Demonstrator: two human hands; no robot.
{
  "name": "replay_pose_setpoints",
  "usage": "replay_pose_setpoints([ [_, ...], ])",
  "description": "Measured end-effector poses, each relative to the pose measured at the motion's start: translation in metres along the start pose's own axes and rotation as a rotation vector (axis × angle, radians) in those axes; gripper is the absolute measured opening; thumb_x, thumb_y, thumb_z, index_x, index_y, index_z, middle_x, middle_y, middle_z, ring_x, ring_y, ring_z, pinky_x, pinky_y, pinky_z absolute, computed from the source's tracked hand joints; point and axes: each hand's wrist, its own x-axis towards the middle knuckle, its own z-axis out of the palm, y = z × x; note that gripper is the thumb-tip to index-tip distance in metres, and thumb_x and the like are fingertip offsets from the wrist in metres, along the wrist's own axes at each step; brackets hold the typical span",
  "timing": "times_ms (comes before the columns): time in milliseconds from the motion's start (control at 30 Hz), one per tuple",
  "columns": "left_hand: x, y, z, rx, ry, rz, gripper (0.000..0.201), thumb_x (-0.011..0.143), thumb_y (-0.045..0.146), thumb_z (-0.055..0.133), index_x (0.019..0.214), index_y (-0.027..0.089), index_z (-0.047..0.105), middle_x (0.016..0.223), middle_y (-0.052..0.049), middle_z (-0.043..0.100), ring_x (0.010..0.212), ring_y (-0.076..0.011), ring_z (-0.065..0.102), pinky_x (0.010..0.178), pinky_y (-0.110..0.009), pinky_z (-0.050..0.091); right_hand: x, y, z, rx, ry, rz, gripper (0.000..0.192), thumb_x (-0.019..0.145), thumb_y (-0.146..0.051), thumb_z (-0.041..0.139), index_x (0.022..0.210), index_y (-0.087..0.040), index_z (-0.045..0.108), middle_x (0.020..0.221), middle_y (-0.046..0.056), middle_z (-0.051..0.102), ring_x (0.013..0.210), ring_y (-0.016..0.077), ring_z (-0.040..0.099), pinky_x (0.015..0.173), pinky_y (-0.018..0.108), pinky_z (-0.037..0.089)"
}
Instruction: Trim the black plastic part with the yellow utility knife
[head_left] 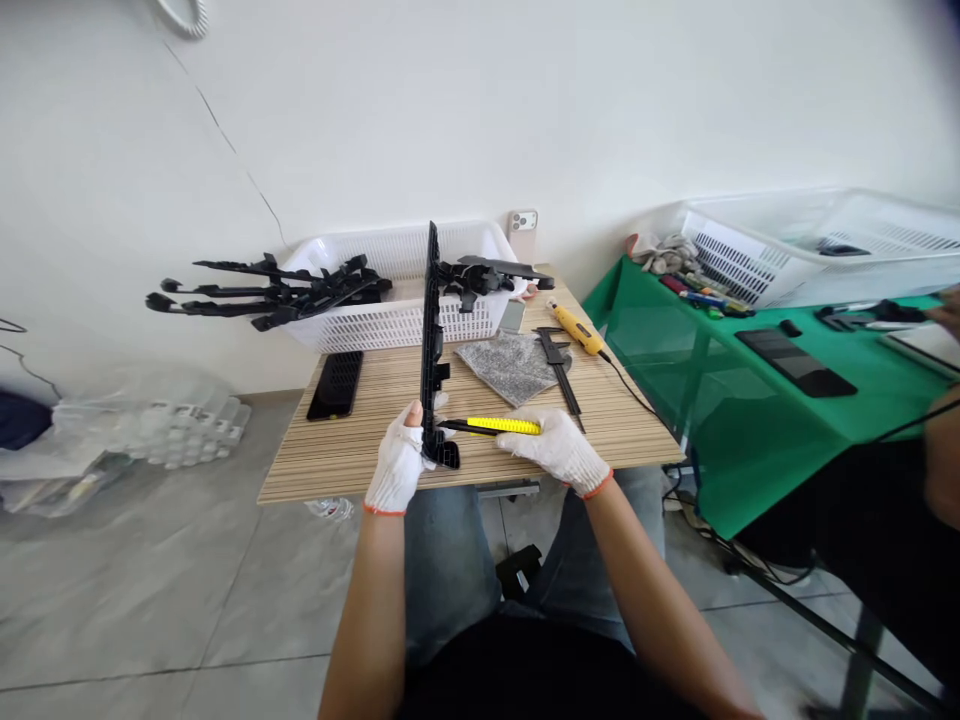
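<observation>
My left hand (396, 462), in a white glove with bare thumb tip, grips the lower end of a long black plastic trim piece (430, 340), which stands nearly upright above the table's front edge. In my gloved right hand (559, 445) is a yellow and black utility knife (504, 426), pointing left. The knife's tip is at the lower part of the trim piece; whether it touches cannot be made out. Behind them, a grey cloth (502, 365) lies on the wooden table (300, 470), with a black caliper (559, 370) partly on it.
A white basket (405, 325) holds several black plastic parts (277, 290) jutting past its rim. A black phone (335, 385) lies left; a yellow corded rotary tool (579, 330) lies right. The adjoining green-covered table (795, 420) bears white baskets (757, 260). Another person sits far right.
</observation>
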Motion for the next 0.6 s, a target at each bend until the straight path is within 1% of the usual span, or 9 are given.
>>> replay_pose_setpoints([
  [67, -0.001, 0.000, 0.000, 0.003, -0.007, -0.002, 0.084, 0.068, 0.077, 0.067, 0.118, 0.010, 0.071, 0.061, -0.002, 0.067, 0.040, -0.0089, 0.046, 0.033, -0.020, 0.025, -0.001, 0.000, 0.000, -0.003, -0.008, -0.007, 0.051, 0.074, -0.055, 0.070, 0.107, -0.017, 0.077, 0.086, 0.003, 0.073, 0.075, 0.0175, 0.062, 0.064, 0.025, 0.045],
  [200, -0.004, 0.001, -0.001, 0.008, -0.028, -0.027, 0.080, 0.070, 0.077, 0.065, 0.117, 0.012, 0.072, 0.070, -0.004, 0.069, 0.042, -0.0080, 0.046, 0.036, -0.020, 0.031, -0.002, 0.000, 0.000, -0.024, -0.028, -0.013, 0.045, 0.076, -0.052, 0.069, 0.103, -0.017, 0.077, 0.083, 0.003, 0.072, 0.073, 0.0170, 0.062, 0.063, 0.025, 0.045],
  [300, -0.004, -0.001, -0.008, 0.082, -0.006, -0.064, 0.080, 0.073, 0.078, 0.061, 0.120, 0.015, 0.072, 0.067, -0.004, 0.070, 0.042, -0.0095, 0.046, 0.036, -0.021, 0.032, -0.003, -0.002, 0.000, -0.010, -0.020, 0.017, 0.043, 0.075, -0.051, 0.071, 0.100, -0.017, 0.077, 0.081, 0.003, 0.072, 0.075, 0.0181, 0.064, 0.065, 0.025, 0.047],
  [333, -0.003, -0.003, -0.011, 0.119, 0.025, -0.094, 0.081, 0.071, 0.081, 0.059, 0.119, 0.016, 0.072, 0.065, -0.004, 0.069, 0.041, -0.0103, 0.046, 0.034, -0.021, 0.031, -0.004, -0.003, 0.001, 0.000, -0.017, 0.031, 0.043, 0.074, -0.051, 0.072, 0.101, -0.017, 0.077, 0.082, 0.004, 0.072, 0.076, 0.0186, 0.064, 0.065, 0.025, 0.048],
  [367, -0.002, -0.005, -0.013, 0.127, 0.038, -0.127, 0.083, 0.069, 0.082, 0.061, 0.119, 0.016, 0.072, 0.065, -0.005, 0.070, 0.041, -0.0117, 0.048, 0.033, -0.022, 0.031, -0.004, -0.003, 0.001, 0.010, -0.011, 0.036, 0.045, 0.072, -0.051, 0.073, 0.102, -0.018, 0.077, 0.087, 0.005, 0.073, 0.078, 0.0194, 0.065, 0.067, 0.026, 0.049],
  [400, 0.000, -0.008, -0.015, 0.105, 0.032, -0.128, 0.081, 0.068, 0.079, 0.064, 0.118, 0.016, 0.072, 0.068, -0.005, 0.072, 0.041, -0.0113, 0.048, 0.034, -0.022, 0.032, -0.005, -0.004, 0.002, 0.023, -0.025, 0.050, 0.046, 0.072, -0.050, 0.074, 0.104, -0.017, 0.077, 0.089, 0.005, 0.074, 0.079, 0.0198, 0.065, 0.066, 0.026, 0.049],
  [467, 0.006, -0.014, -0.017, 0.016, 0.030, -0.166, 0.079, 0.063, 0.078, 0.068, 0.113, 0.018, 0.073, 0.068, -0.004, 0.072, 0.040, -0.0114, 0.049, 0.035, -0.022, 0.033, -0.005, -0.004, 0.003, 0.057, -0.095, 0.089, 0.049, 0.071, -0.049, 0.073, 0.108, -0.017, 0.076, 0.087, 0.006, 0.074, 0.072, 0.0196, 0.065, 0.060, 0.026, 0.049],
  [533, 0.013, -0.022, -0.018, -0.047, 0.060, -0.234, 0.075, 0.055, 0.079, 0.072, 0.098, 0.016, 0.074, 0.062, -0.005, 0.070, 0.039, -0.0125, 0.051, 0.034, -0.022, 0.032, -0.003, -0.005, 0.004, 0.026, -0.118, 0.062, 0.044, 0.072, -0.044, 0.071, 0.107, -0.018, 0.077, 0.088, 0.006, 0.073, 0.076, 0.0201, 0.066, 0.064, 0.026, 0.050],
  [600, 0.018, -0.029, -0.020, -0.094, 0.084, -0.282, 0.069, 0.052, 0.077, 0.075, 0.083, 0.015, 0.071, 0.060, -0.006, 0.070, 0.041, -0.0133, 0.054, 0.036, -0.022, 0.037, -0.001, -0.007, 0.005, -0.022, -0.115, 0.071, 0.037, 0.073, -0.035, 0.069, 0.106, -0.021, 0.078, 0.091, 0.004, 0.074, 0.084, 0.0204, 0.067, 0.073, 0.026, 0.050],
])
